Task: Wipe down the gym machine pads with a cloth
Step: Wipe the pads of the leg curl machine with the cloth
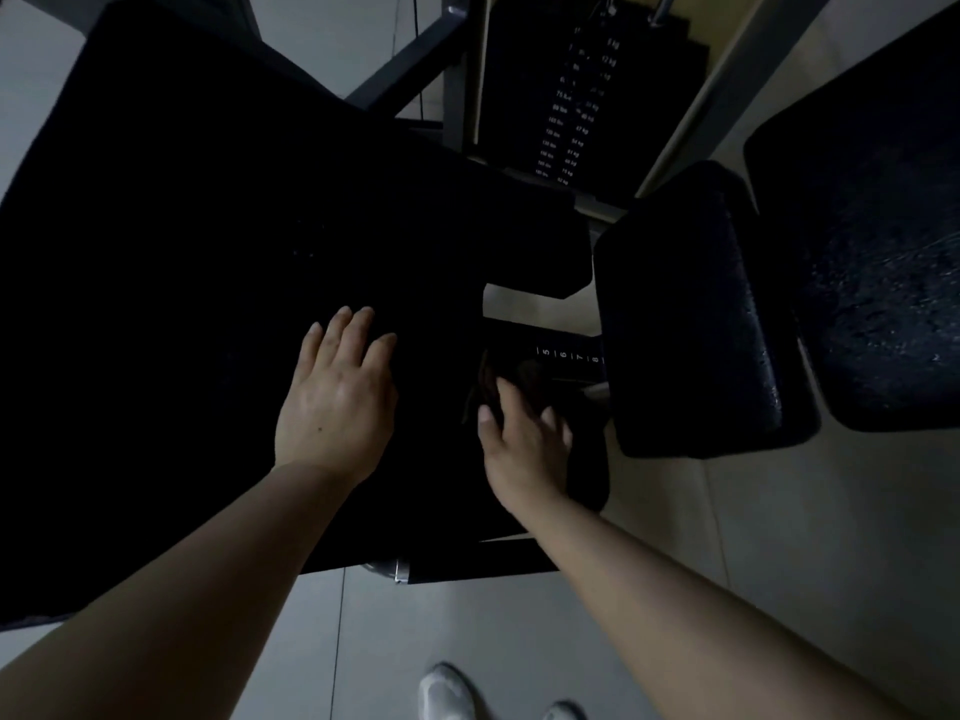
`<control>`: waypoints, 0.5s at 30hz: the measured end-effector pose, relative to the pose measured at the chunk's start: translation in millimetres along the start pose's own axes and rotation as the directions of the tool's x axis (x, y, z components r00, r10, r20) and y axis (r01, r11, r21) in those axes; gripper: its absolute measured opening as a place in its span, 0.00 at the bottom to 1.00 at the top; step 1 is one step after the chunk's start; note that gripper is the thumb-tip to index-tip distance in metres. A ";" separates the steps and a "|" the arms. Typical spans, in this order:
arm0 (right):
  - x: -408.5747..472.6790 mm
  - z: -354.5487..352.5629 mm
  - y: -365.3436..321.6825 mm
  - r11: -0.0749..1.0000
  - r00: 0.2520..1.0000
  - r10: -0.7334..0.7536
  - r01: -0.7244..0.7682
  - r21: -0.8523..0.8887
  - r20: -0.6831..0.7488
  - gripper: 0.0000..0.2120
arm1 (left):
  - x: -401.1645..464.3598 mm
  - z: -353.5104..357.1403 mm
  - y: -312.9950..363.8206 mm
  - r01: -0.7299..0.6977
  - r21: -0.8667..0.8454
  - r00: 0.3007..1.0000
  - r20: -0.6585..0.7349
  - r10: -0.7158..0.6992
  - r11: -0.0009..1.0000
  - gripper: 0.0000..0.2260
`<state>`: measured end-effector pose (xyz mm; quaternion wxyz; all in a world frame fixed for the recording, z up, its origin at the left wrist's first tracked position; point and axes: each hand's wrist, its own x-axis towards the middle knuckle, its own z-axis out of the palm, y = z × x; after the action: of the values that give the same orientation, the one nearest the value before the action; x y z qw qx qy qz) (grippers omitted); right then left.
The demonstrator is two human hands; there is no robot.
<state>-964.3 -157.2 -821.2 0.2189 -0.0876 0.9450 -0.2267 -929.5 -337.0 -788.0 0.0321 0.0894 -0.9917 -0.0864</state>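
Observation:
A large black seat pad (197, 262) fills the left and middle of the head view. My left hand (337, 397) rests flat on it with fingers straight. My right hand (519, 439) reaches past the pad's right edge and its fingers curl onto a dark brownish cloth (498, 376) lying by the pad's corner. A second black pad (691, 314) stands upright just to the right of the cloth. The scene is dim, so the cloth's outline is hard to make out.
A third dark pad (872, 252) sits at the far right. The weight stack (571, 111) with white numbers rises behind, inside a grey frame (410, 59). A numbered adjustment bar (569, 356) lies between the pads. My white shoes (447, 693) stand on the grey tiled floor.

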 end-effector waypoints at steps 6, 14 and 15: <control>9.9 8.0 42.5 0.997 0.987 0.067 -0.072 -0.028 -0.147 0.31 | 0.3 -2.0 -2.4 -0.009 -0.006 1.000 0.012 0.009 1.000 0.24; -27.8 30.5 61.4 0.937 0.884 0.326 -0.257 0.235 -0.335 0.22 | 1.7 -0.3 0.0 -0.005 0.011 1.000 0.010 0.005 1.000 0.24; -30.9 34.1 57.9 0.919 0.864 0.366 -0.277 0.281 -0.345 0.22 | 2.1 -0.5 0.4 -0.005 0.006 1.000 0.010 0.005 1.000 0.25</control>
<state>-925.2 -111.2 -864.1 0.0692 0.1438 0.9393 -0.3037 -931.6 -337.1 -787.3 0.0270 0.0865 -0.9924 -0.0836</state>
